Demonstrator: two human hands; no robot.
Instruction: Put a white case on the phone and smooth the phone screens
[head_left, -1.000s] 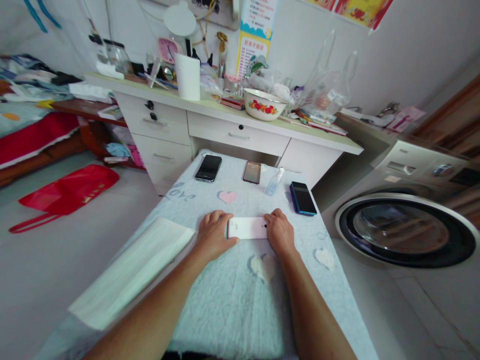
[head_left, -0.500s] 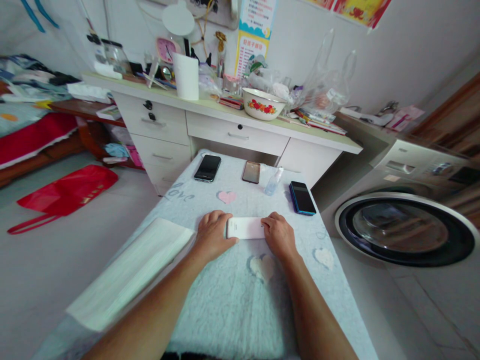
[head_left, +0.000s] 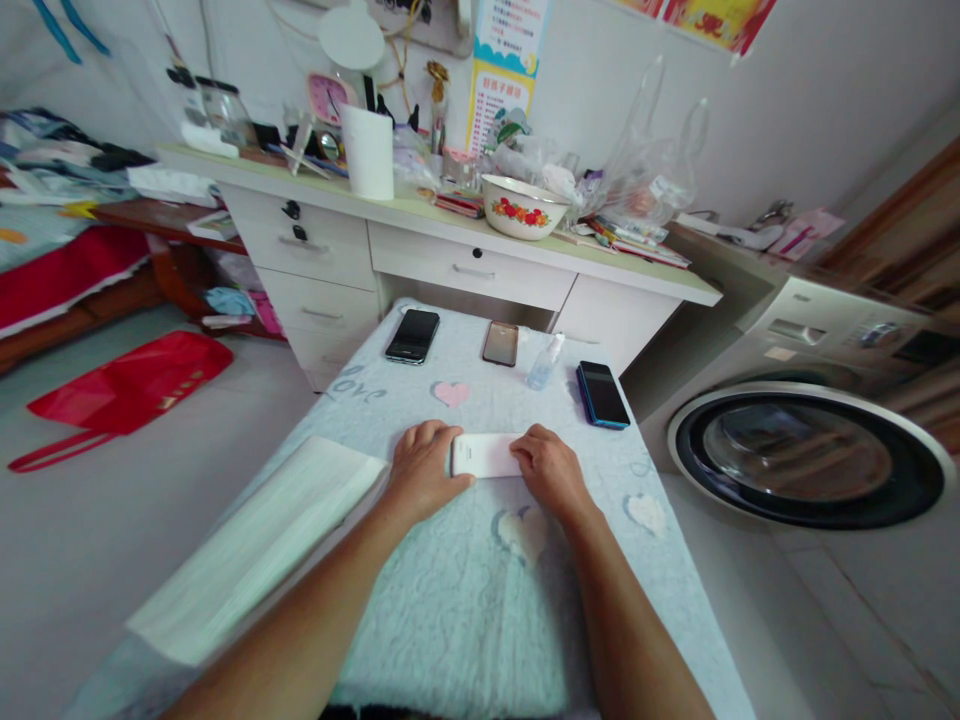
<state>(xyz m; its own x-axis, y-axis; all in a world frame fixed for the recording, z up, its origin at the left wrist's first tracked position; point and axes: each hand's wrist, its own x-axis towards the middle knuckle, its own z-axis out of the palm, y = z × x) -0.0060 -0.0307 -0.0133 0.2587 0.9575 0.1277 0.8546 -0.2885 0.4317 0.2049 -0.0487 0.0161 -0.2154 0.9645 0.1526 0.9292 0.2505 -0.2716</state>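
Left hand [head_left: 425, 463] is gripping a flat white phone [head_left: 484, 456], right hand [head_left: 549, 466] bunching closed against it; a clear plastic bottle [head_left: 545, 362] is holding perhaps liquid [head_left: 538, 376]; "Love" [head_left: 363, 388] is marking pale-blue cloth [head_left: 457, 600].

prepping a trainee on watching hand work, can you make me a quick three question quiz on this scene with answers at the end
1. Which thing does the left hand grip, with the right hand at its other end?
(a) a spoon (b) the white phone (c) a cup

2. True or false: the spray bottle is between the phone case and the blue-edged phone.

3. Fill the gap: the printed heart nearest the black phone is ____.

Key: 1. b; 2. true; 3. pink
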